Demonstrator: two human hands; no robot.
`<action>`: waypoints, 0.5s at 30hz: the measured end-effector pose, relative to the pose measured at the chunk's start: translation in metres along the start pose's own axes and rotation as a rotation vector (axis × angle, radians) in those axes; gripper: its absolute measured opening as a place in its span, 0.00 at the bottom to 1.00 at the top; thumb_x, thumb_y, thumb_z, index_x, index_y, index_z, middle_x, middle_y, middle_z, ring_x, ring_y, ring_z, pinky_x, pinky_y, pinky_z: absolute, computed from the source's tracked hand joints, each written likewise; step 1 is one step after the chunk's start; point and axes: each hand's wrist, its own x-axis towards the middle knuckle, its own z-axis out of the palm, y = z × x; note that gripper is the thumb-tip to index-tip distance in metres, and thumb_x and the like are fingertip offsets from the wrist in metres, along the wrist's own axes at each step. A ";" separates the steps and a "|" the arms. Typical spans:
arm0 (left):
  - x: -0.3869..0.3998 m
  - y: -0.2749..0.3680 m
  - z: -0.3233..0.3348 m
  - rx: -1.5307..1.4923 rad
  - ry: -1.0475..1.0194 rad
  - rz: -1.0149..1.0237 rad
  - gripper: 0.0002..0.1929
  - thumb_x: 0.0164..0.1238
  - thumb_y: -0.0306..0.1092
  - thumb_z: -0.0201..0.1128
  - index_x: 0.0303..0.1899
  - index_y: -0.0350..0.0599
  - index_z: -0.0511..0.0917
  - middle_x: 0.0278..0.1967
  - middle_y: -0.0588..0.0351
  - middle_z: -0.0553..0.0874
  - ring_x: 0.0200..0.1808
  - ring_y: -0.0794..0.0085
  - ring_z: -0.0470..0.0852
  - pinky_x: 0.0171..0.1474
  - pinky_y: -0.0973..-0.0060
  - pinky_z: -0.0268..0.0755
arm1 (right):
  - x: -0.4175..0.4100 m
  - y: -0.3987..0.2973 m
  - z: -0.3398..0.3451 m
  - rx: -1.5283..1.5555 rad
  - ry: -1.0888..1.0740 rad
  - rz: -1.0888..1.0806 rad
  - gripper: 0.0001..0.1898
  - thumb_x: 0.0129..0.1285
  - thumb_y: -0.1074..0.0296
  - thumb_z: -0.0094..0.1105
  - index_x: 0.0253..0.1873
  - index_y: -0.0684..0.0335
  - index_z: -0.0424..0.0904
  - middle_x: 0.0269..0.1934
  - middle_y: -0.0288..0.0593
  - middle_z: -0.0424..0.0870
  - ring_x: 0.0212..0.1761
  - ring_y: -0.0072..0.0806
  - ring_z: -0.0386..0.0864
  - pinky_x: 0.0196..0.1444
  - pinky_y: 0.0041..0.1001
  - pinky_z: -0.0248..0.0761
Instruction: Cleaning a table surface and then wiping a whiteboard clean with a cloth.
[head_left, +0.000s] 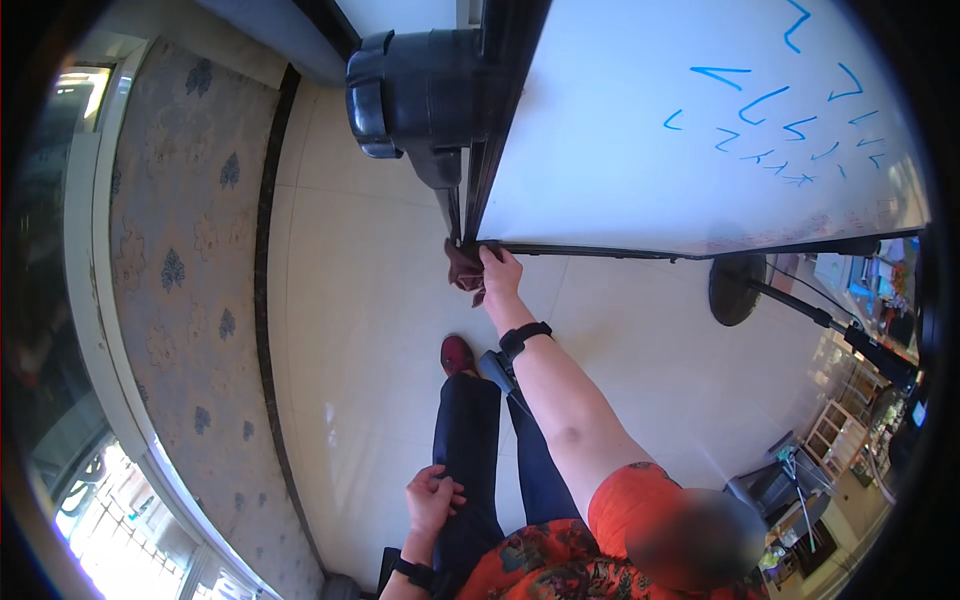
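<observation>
My right hand (501, 279) pinches a crumpled brown cloth (466, 271) against the near lower corner of a whiteboard (600, 172). The cloth touches the board's black frame (555, 250) there, and part of it hangs down past the edge. Blue marker strokes cover the far part of the board, with faint reddish marks near its lower edge. My left hand (433, 496) is over my thigh, its fingers loosely curled and a little apart, with nothing visible in it. Both wrists wear black bands.
A black plastic joint (412, 94) juts from the board's side frame. At the right stands a black round base (739, 291) with a slanting pole. Beside my legs is a grey-blue part (496, 369). A patterned wall (191, 247) runs along the left; cluttered furniture lies at far right.
</observation>
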 end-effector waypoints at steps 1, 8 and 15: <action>0.000 0.001 -0.001 -0.004 0.003 0.002 0.15 0.63 0.25 0.54 0.51 0.30 0.70 0.28 0.49 0.85 0.23 0.72 0.84 0.20 0.82 0.72 | -0.004 -0.004 0.003 -0.054 -0.011 0.034 0.12 0.60 0.70 0.62 0.45 0.72 0.79 0.37 0.42 0.82 0.36 0.23 0.77 0.40 0.24 0.72; -0.003 -0.003 -0.007 0.021 0.020 -0.018 0.15 0.63 0.25 0.54 0.50 0.31 0.71 0.28 0.49 0.85 0.23 0.72 0.84 0.19 0.81 0.72 | -0.042 -0.042 0.009 0.226 -0.162 0.026 0.12 0.59 0.70 0.62 0.44 0.71 0.79 0.35 0.40 0.81 0.34 0.22 0.76 0.38 0.26 0.71; 0.003 0.002 0.003 0.005 -0.013 -0.006 0.15 0.63 0.25 0.55 0.50 0.31 0.71 0.29 0.49 0.85 0.23 0.73 0.84 0.19 0.82 0.72 | 0.029 0.010 -0.014 -0.047 0.033 0.120 0.11 0.56 0.71 0.62 0.43 0.71 0.80 0.33 0.39 0.81 0.32 0.23 0.76 0.36 0.25 0.70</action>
